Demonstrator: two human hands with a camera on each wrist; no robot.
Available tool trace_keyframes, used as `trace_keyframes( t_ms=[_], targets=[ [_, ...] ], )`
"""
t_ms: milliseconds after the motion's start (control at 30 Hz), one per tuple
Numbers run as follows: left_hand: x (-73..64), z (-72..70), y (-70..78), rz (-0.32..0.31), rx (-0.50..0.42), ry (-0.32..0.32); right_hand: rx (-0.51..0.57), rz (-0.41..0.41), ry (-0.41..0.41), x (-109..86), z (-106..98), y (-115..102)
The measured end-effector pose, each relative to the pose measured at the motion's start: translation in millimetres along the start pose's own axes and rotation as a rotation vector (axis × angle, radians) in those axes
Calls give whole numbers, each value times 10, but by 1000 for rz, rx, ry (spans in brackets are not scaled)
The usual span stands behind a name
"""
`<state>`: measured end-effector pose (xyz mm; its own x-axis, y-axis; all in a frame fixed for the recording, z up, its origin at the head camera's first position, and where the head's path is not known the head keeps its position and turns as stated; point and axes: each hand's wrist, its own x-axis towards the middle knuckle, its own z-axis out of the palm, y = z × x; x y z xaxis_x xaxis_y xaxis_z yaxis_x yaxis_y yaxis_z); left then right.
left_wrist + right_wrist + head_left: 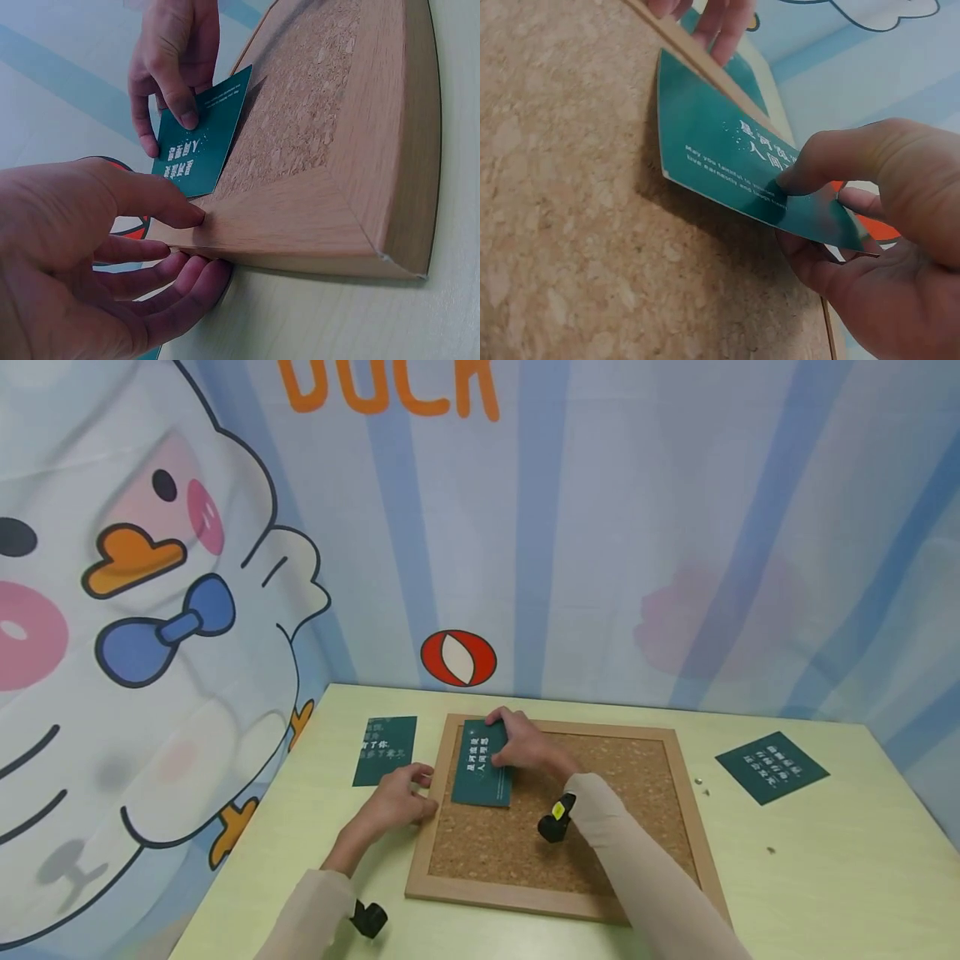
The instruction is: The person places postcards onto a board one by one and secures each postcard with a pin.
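You had the green card [476, 768] over the left part of the cork board [517, 860], printed face up. It was tilted, the side away from the frame's left strip lifted off the cork with a shadow beneath, probably so that your fingers had room underneath.

Your right hand [528, 747] had a narrow grip: the thumb pressed on the printed face and fingers lay behind, pinching the card toward its far end on the right, which left much of the lettering in view.

Your left hand [397, 802] held the board's wooden frame [510, 897] loosely, thumb over the top and bent fingers along the outer side, likely to steady it on the surface [810, 893].

A second card [386, 752] lay just beside the board on the left; a third card [772, 768] lay apart on the right.
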<state>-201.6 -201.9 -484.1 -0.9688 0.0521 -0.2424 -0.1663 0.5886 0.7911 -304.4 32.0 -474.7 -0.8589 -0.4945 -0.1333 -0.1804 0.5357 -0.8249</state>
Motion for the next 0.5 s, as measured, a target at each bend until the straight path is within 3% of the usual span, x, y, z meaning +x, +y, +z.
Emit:
trace_keyframes(
  t_ms=[500],
  targets=[
    [-22,13,-12,25,-3,9,-100,2,12,-33,56,1]
  ],
)
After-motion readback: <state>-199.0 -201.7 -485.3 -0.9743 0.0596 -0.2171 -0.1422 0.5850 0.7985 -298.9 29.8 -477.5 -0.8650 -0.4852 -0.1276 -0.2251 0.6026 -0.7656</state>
